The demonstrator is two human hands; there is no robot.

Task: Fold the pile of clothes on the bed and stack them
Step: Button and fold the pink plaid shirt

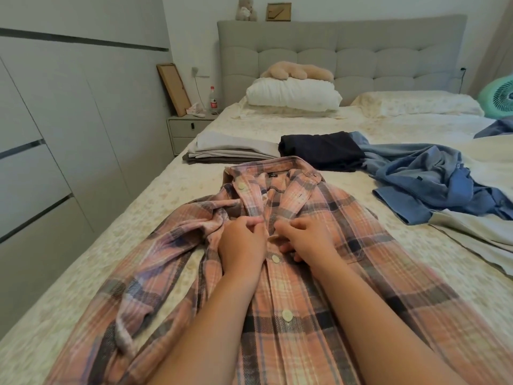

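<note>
Head view. The pink plaid shirt [291, 245] lies face up on the bed [172, 195], its long axis running away from you, collar far and hem near. Your left hand [242, 245] and right hand [304, 240] sit side by side on the button placket at chest height, each with fingers curled and pinching the shirt's front edges; the open part of the placket lies just beyond both grips, toward the collar, equally near either hand. The shirt's left sleeve is bunched out to your left. No containers are in view. Beyond the collar rest a folded light stack [233, 148] and a folded dark garment [322, 150], side by side. Unfolded blue clothes [433, 179] lie heaped to your right, probably next.
</note>
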